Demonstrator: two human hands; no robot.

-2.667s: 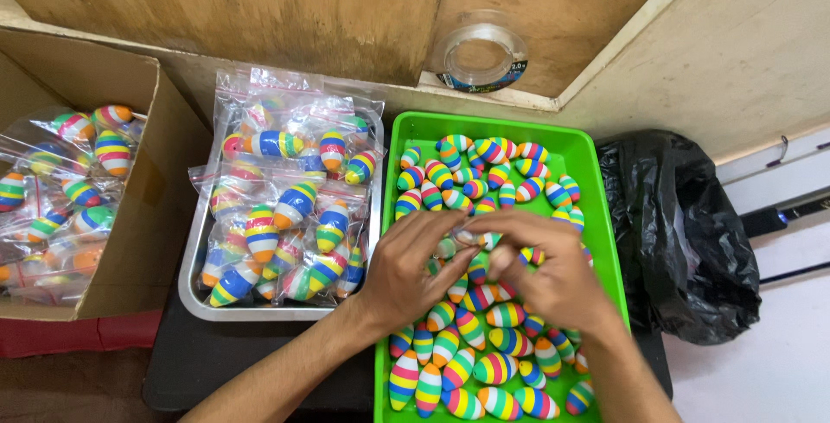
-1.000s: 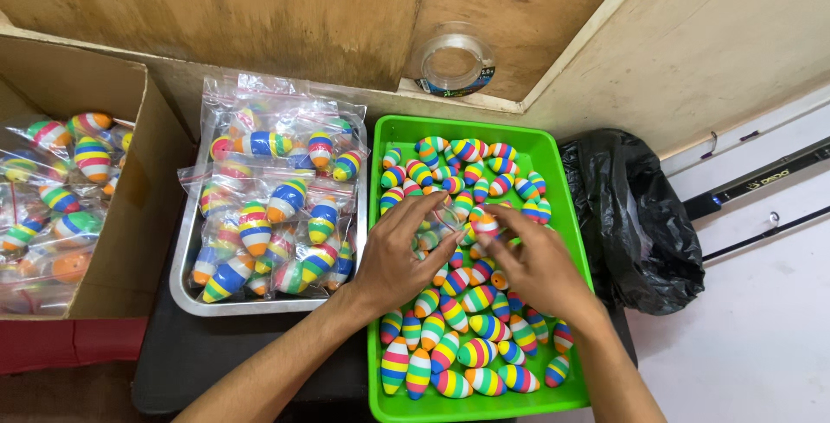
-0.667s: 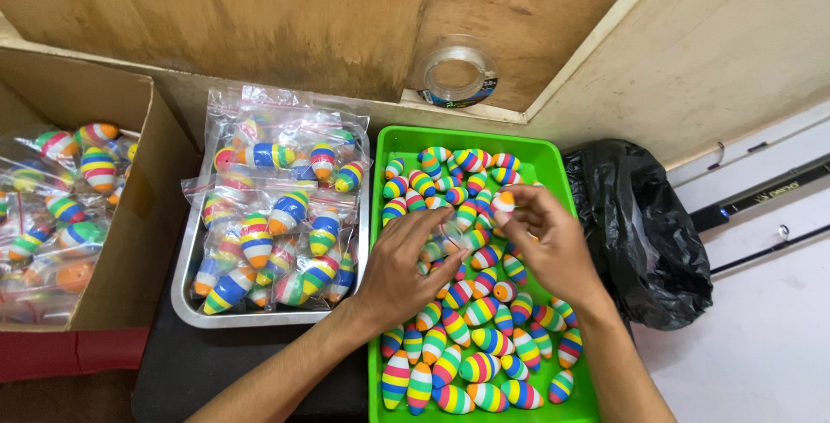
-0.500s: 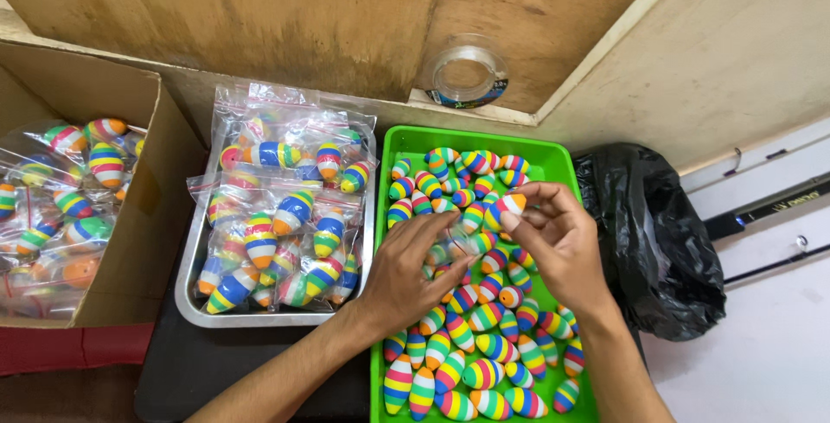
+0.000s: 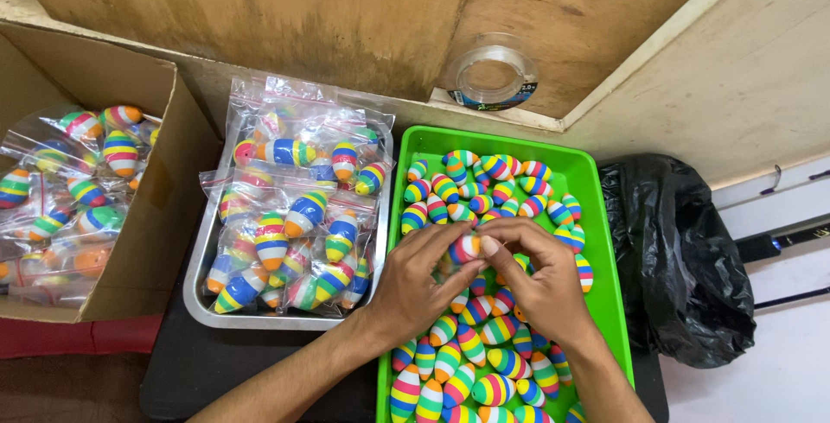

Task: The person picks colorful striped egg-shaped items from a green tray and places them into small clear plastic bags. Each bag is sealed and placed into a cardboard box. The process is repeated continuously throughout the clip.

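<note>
A green plastic tray (image 5: 605, 241) holds several rainbow-striped egg-shaped toy pieces. Both my hands hover over its middle. My left hand (image 5: 413, 283) and my right hand (image 5: 536, 278) meet fingertip to fingertip around one striped toy piece (image 5: 468, 248), each pinching an end of it. More striped pieces lie under my palms and in front of my wrists.
A metal tray (image 5: 207, 315) left of the green one is piled with clear bags of striped toys. A cardboard box (image 5: 151, 216) at far left holds more bags. A clear tape roll (image 5: 493, 73) rests on the wooden ledge behind. A black plastic bag (image 5: 683, 259) sits to the right.
My right hand lifted a striped piece from the pile and brought it toward my left hand. Now both hands grip it together over the tray's middle.
</note>
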